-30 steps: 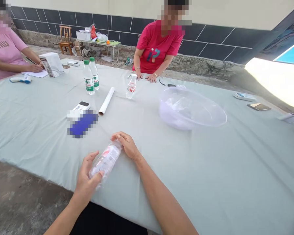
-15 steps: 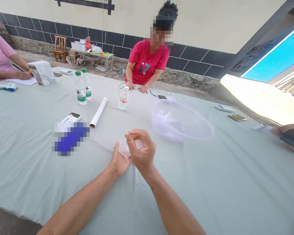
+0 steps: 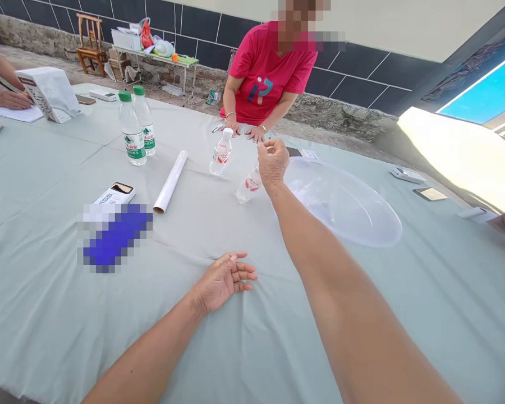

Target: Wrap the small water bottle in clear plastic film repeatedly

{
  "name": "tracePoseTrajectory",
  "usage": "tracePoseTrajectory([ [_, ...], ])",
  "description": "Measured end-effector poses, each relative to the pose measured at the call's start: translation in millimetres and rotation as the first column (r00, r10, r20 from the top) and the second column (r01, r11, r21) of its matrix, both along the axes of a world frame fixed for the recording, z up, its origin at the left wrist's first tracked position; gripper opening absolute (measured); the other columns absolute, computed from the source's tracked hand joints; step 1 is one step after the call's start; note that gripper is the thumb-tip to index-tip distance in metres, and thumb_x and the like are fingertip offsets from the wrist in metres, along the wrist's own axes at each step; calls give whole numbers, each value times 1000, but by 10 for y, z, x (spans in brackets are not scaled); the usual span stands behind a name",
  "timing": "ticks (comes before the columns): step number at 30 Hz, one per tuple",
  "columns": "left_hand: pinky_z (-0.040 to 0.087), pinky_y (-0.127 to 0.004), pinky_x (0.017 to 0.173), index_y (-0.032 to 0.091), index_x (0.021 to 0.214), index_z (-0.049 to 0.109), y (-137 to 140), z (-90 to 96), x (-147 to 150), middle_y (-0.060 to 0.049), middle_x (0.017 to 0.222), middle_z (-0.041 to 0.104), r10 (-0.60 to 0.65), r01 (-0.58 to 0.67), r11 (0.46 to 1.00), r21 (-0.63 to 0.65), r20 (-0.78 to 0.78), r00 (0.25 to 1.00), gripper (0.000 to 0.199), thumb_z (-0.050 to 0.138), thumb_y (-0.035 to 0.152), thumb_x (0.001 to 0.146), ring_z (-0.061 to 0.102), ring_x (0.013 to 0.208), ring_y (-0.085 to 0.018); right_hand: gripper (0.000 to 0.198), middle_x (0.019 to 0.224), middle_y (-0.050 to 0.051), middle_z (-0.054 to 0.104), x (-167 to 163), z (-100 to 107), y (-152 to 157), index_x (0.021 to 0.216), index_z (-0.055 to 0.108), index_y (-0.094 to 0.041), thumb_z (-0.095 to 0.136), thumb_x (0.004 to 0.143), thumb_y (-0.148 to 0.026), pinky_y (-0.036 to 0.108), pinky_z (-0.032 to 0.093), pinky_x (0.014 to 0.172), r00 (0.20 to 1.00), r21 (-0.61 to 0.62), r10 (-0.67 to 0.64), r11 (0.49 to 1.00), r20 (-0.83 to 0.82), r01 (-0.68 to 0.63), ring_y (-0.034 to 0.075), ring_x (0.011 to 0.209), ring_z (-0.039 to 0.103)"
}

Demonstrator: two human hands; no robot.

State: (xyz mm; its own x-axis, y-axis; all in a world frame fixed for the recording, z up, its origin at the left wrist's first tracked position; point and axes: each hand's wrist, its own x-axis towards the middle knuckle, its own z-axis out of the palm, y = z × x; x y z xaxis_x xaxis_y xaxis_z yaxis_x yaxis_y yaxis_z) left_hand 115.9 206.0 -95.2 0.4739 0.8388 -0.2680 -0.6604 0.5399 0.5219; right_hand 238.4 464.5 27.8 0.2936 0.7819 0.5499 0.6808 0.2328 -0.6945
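Bottle (image 3: 249,186) in right hand (image 3: 274,161), slanted, base lower left

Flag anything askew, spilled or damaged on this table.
The clear bottle by the right hand leans, looking askew against the similar bottle standing upright to its left. The hand hides the leaning one's top, so any grip is unclear. No spill shows.

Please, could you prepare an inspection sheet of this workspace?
Surface: pale tablecloth, lightly creased.
Job's things: red-patterned bottle, tilted at the right hand, top hidden; matching bottle farther left; translucent basin.
Clutter: two green-capped bottles, white roll, pixelated blue item.
Grips: left hand open, holding nothing; right hand's hold cannot be judged.
Cables: possibly a thin cord on the far wall.
Surroundings: person in red shirt opposite, wooden chair, side table.
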Motion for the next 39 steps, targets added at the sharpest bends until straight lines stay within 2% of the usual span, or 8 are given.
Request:
tracePoseTrajectory([
  [7,53,-35,80,19,120,63,22,1,-19,-10,102,71,2,0,999,-42,44,999,36,68,40,92,70,96,-21,26,84,4,66,111,76,138,78,63,-18,58,89,-41,45,48,92,974,-303,121,951,193,-58,21,88,62],
  [16,53,-35,80,21,125,58,21,-15,-19,-9,103,70,17,-15,999,-48,59,998,39,68,37,91,69,98,-21,55,155,26,35,-632,265,358,133,55,-1,45,97,-42,58,30,110,789,-239,192,969,584,-59,37,147,32],
  [21,53,-34,78,20,121,59,40,-30,-53,-9,101,70,47,-42,998,-56,82,995,40,70,42,89,69,95,-22,38,149,21,39,-859,84,410,126,60,-3,48,96,-22,44,38,109,803,-334,303,932,513,-139,31,139,44],
  [28,52,-33,74,20,119,55,-28,10,45,-7,97,65,312,-310,950,35,-41,949,41,69,37,84,66,87,-20,21,124,12,52,-684,-19,-289,103,67,-11,56,95,-27,35,46,91,761,-277,334,938,556,-209,19,108,57],
  [31,52,-38,88,23,123,54,-21,37,10,-10,111,62,592,-464,801,378,-390,705,40,64,32,85,64,104,-24,15,110,7,55,-503,-38,-749,100,70,-18,67,85,-23,37,48,85,795,-267,317,942,518,-202,17,91,58],
  [35,32,-53,117,19,141,46,95,32,-198,-19,144,51,821,-201,570,797,-561,105,68,69,31,78,43,141,-35,15,91,2,57,-303,30,-1502,93,72,-22,73,79,-29,35,48,79,816,-215,366,930,447,-299,18,83,56],
  [37,33,-56,116,17,146,40,137,8,-268,-22,150,47,830,-41,557,829,-556,36,80,73,37,76,41,144,-37,19,88,2,59,-227,90,-1815,94,73,-23,75,79,-35,32,47,74,786,-272,493,868,373,-416,16,76,55],
  [39,43,-53,110,18,145,40,128,-15,-277,-19,144,55,799,63,586,808,-589,117,76,70,40,79,51,136,-35,28,88,1,62,-104,151,-1959,100,73,-23,74,80,-42,30,47,70,727,-356,638,760,254,-543,13,70,55],
])
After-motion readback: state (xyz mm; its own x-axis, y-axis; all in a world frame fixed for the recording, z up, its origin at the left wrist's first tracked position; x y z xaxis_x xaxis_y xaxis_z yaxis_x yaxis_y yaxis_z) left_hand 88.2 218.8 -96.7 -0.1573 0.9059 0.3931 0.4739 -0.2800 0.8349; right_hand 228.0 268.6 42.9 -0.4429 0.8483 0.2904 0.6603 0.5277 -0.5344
